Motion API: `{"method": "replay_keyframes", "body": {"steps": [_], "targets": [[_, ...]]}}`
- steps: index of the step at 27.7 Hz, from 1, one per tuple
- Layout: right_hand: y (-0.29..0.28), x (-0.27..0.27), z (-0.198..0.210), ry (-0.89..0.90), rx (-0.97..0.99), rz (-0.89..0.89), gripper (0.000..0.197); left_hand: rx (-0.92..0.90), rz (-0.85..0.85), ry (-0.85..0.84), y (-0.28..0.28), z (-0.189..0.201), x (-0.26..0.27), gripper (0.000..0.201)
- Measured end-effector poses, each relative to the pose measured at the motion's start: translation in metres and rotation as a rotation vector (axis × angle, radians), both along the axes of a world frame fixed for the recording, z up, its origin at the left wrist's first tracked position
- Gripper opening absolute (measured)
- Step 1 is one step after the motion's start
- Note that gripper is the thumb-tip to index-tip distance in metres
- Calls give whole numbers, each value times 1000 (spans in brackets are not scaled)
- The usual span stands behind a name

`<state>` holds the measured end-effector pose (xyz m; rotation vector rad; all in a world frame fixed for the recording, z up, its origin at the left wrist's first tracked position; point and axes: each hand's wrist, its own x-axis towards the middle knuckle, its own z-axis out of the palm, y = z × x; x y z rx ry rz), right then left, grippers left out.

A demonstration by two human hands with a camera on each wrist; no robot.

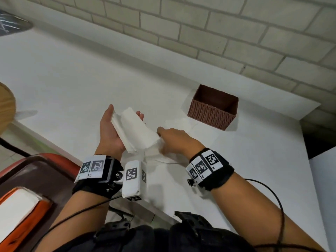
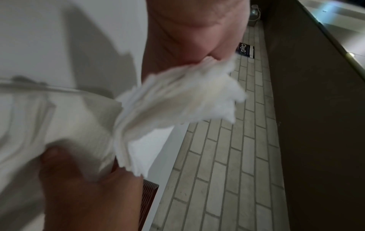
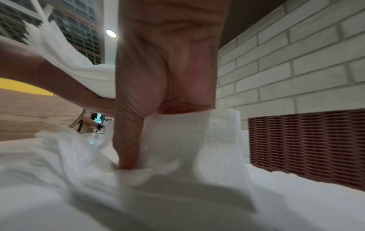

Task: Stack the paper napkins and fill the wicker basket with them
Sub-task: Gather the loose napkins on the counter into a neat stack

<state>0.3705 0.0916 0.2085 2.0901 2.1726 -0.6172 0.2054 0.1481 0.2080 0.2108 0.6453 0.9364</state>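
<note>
A thick stack of white paper napkins (image 1: 134, 131) lies tilted in my left hand (image 1: 125, 113), thumb on one side and fingers curled round the other; the same stack (image 2: 177, 100) fills the left wrist view. Just to its right, my right hand (image 1: 169, 140) is palm down on loose napkins (image 1: 181, 122) spread on the white table (image 1: 72, 79). In the right wrist view its thumb (image 3: 130, 140) and fingers pinch one napkin (image 3: 177, 137), which is lifted at a fold. The brown wicker basket (image 1: 213, 108) stands empty, beyond and to the right of both hands.
A pale brick wall (image 1: 218, 33) runs behind the table. The table's right edge (image 1: 305, 142) lies a little past the basket. At the left are a round wooden tabletop (image 1: 5, 106), a red chair (image 1: 45, 164) and an orange and white box (image 1: 18, 211).
</note>
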Motion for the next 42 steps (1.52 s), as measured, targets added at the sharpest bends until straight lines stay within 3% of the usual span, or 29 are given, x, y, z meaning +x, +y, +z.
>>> {"method": "replay_keyframes", "body": {"steps": [4,7,9,11,14,19,24,28,31,34,36,39,42], "targets": [[-2,24,15,-3,-91,-81,32,14,-1,-37,0,0,8,64],[-4,53,46,-14,-29,-200,47,26,-6,-34,-1,-3,11,67],[-8,66,69,169,117,-280,41,23,-37,-38,-3,-3,16,67],[-13,67,88,478,275,-389,30,29,-92,-49,-7,-4,25,58],[-17,48,91,840,323,-521,25,98,-163,-39,-17,-3,45,39],[-16,20,51,606,174,-459,27,146,-246,7,-27,1,66,62],[-18,5,35,470,205,-509,41,155,-255,-34,-27,-5,68,43],[-17,-3,30,243,130,-529,56,136,-280,-80,-33,-14,72,45],[-9,26,41,201,110,-675,63,85,-226,-74,-33,-21,65,44],[-8,74,38,89,87,-773,49,56,-224,-35,-30,-24,56,65],[-11,95,23,7,16,-797,49,71,-212,-24,-27,-24,51,68],[-11,107,0,30,-22,-886,57,84,-193,-27,-25,-22,48,65],[-7,110,-13,104,-8,-951,43,68,-173,-3,-24,-23,46,70]]}}
